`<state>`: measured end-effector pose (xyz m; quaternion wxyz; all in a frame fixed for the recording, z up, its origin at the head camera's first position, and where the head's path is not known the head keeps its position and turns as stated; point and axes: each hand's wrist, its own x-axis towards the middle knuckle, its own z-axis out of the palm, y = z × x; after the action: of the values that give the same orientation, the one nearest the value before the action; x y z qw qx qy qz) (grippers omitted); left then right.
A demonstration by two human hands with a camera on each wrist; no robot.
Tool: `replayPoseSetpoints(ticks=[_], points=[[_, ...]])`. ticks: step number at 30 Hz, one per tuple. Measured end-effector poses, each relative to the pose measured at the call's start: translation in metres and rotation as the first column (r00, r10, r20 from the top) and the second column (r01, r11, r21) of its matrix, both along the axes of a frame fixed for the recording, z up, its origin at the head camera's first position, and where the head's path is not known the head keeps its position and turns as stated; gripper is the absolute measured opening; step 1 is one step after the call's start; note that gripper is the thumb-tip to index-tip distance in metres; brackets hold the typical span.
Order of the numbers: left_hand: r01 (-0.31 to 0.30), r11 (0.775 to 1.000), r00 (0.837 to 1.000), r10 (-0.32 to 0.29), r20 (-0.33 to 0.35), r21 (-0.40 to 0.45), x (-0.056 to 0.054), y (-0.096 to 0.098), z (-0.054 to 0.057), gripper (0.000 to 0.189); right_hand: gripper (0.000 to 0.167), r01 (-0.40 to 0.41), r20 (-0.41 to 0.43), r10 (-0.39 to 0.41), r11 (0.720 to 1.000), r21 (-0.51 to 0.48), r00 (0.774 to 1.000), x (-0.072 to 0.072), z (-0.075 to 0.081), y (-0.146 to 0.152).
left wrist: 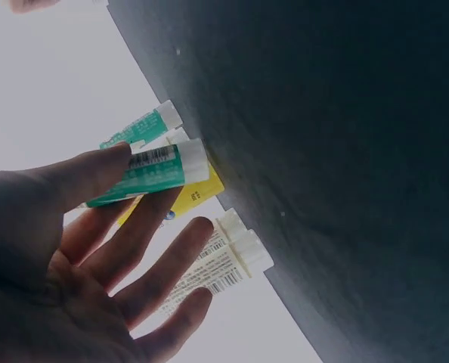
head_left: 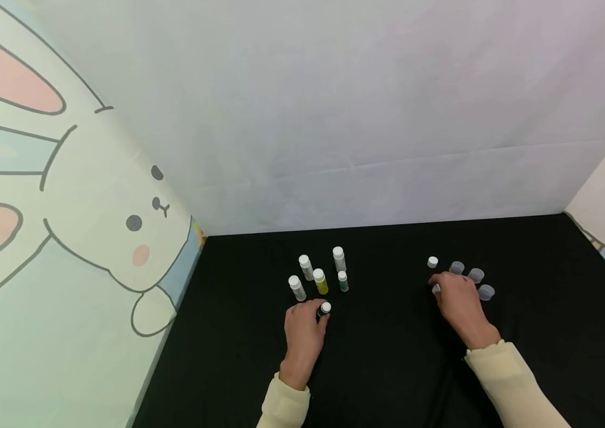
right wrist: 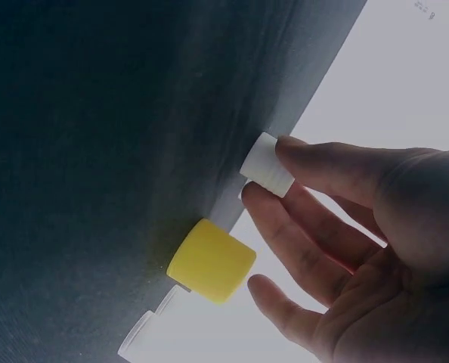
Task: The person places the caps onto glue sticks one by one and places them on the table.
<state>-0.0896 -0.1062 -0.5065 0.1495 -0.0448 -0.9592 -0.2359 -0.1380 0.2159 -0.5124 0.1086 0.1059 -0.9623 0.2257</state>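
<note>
My left hand [head_left: 304, 336] pinches a small green-labelled bottle [left wrist: 156, 168] with a white cap between thumb and fingers; its other fingers are spread in the left wrist view. Just beyond it stand a yellow bottle [head_left: 321, 285], a smaller green bottle [head_left: 343, 283] and several white bottles [head_left: 298, 290]. On the right side of the table, my right hand [head_left: 460, 303] pinches a small white cap [right wrist: 268, 165] by its sides with thumb and fingertips. Near those fingers is a yellow cap-like piece [right wrist: 211, 261], hidden behind the hand in the head view.
Another white cap [head_left: 432, 261] lies beyond my right hand. Several small translucent cups [head_left: 486, 292] stand along that hand's right side. A black cloth [head_left: 382, 356] covers the table, with a pale wall sheet [head_left: 361, 119] behind and a rabbit print [head_left: 99, 220] at left.
</note>
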Motion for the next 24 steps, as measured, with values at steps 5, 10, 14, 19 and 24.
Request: replayPoseSetpoints(ticks=[5,10,14,19,24], points=[[0.003,1.000,1.000,-0.004,-0.027,-0.027,0.001,0.002,0.001,0.022,0.018,-0.008,-0.002,0.008,1.000,-0.023,1.000,0.003,0.003,-0.003],[0.009,0.998,0.999,-0.011,-0.032,-0.065,0.003,0.004,0.001,0.023,0.018,-0.019,0.007,0.020,0.997,-0.071,1.000,0.010,0.005,-0.010],[0.013,0.995,0.999,-0.016,-0.031,-0.103,0.005,0.006,0.001,0.024,0.018,-0.050,0.005,0.051,0.992,-0.117,0.999,0.018,0.007,-0.017],[0.025,0.990,0.999,-0.031,-0.041,-0.138,0.007,0.009,0.001,0.027,0.019,-0.092,-0.004,0.092,0.984,-0.153,0.996,0.027,0.013,-0.027],[0.029,0.986,0.998,-0.037,-0.046,-0.163,0.009,0.014,0.001,0.028,0.020,-0.119,-0.020,0.118,0.979,-0.165,0.993,0.032,0.018,-0.038]])
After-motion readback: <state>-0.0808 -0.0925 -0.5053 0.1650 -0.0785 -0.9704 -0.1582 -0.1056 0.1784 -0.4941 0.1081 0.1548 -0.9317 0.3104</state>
